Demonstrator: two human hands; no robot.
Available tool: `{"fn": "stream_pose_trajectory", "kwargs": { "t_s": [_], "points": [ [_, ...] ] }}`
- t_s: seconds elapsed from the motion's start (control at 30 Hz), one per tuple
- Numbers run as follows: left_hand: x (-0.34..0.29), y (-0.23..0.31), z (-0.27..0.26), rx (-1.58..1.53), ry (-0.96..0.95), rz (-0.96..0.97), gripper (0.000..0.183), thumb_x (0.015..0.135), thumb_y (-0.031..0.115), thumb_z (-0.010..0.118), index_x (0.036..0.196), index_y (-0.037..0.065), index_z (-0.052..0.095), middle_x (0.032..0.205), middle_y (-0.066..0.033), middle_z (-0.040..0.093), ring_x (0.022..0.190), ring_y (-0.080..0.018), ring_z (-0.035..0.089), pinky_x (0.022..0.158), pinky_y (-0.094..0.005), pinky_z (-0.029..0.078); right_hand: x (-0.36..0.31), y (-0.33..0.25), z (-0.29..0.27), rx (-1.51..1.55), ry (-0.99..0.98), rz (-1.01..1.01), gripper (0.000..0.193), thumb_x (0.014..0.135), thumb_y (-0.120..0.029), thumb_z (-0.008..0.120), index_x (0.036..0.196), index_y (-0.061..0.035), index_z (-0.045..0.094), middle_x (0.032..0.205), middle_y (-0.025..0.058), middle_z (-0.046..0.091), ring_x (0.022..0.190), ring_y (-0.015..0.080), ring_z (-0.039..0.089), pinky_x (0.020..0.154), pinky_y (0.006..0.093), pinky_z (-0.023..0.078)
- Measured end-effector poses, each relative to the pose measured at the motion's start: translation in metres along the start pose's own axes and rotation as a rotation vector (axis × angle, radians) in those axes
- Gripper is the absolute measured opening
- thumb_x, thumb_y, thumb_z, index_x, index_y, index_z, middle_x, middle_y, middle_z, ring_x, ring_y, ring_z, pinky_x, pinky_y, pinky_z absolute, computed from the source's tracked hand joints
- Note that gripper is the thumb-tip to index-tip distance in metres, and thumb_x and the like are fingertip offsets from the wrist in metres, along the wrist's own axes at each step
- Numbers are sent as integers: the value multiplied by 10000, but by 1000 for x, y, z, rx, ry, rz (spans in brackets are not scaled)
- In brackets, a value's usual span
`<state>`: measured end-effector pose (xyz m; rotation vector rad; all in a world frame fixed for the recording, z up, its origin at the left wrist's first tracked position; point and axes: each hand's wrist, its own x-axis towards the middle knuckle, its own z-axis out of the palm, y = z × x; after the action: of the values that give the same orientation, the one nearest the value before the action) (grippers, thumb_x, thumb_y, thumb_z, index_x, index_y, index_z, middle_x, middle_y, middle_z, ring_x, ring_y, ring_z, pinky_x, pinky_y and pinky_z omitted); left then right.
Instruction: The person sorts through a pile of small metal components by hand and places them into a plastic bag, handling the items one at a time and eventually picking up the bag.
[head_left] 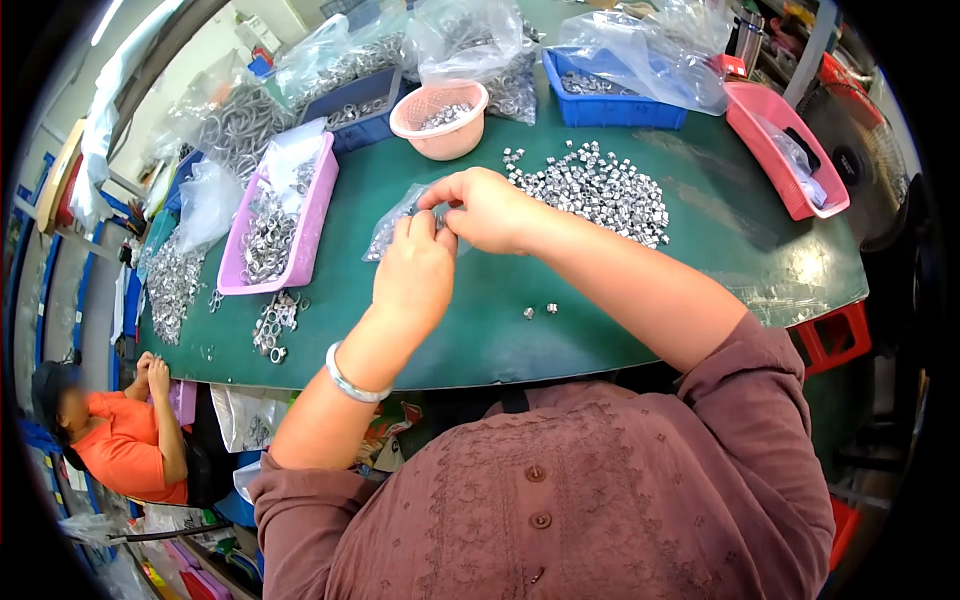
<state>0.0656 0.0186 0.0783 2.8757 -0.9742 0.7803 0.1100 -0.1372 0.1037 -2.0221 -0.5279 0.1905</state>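
Note:
Both my hands are brought together over the green table, fingertips close to each other. My left hand (412, 268), with a pale bracelet (350, 376) on the wrist, is closed with its fingers bent. Reaching in from the right, my right hand (488, 212) has thumb and forefinger pinched. Whatever sits between the fingertips is too small and covered to name. A clear plastic bag (382, 238) of small metal pieces lies just beyond my left hand, partly hidden by it. Right of my hands spreads a pile of small silvery metal pieces (600, 192).
Two loose pieces (540, 311) lie near the table's front edge. A pink basket (440, 140), a lilac tray (318, 215) of metal rings, a blue tray (625, 112) and a pink tray (770, 150) stand around. A person in orange (135, 440) works at the left.

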Motion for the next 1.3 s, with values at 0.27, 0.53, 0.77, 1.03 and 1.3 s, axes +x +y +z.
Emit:
{"fn": "stream_pose_trajectory", "kwargs": {
  "t_s": [0.27,0.53,0.77,1.03,1.3],
  "points": [
    [-1,11,-6,-140,159,206,137,746,47,643,877,11,623,885,-114,571,940,-275,580,772,-358,532,-61,47,-42,-201,38,-157,316,840,22,548,1122,-17,686,1071,180,698,1012,309,661,901,385,516],
    [-38,81,46,-679,-186,209,432,872,144,672,1274,29,564,1327,-208,509,1249,-389,500,1062,-488,403,-132,109,-33,-810,78,-317,382,840,-28,593,1221,9,601,1328,164,553,1283,352,470,1086,454,376],
    [-28,75,56,-920,-188,237,315,859,96,684,1156,2,637,1237,-177,588,1195,-373,548,1064,-468,404,-156,112,-44,-645,82,-328,229,801,-7,637,1025,-14,686,1251,116,605,1239,340,501,1045,435,419],
    [10,75,69,-792,-66,65,290,772,57,737,1057,51,687,933,-95,599,854,-292,572,776,-395,469,-162,119,-40,-530,306,-315,183,721,-9,722,895,-39,674,1057,82,617,1083,308,540,916,406,466],
    [18,76,78,-795,-99,77,248,742,54,759,984,74,706,890,-74,588,830,-273,561,743,-373,467,-160,113,-34,-546,405,-225,193,690,-31,748,869,-55,680,1031,72,595,1023,297,536,899,421,444]
  ]
}}
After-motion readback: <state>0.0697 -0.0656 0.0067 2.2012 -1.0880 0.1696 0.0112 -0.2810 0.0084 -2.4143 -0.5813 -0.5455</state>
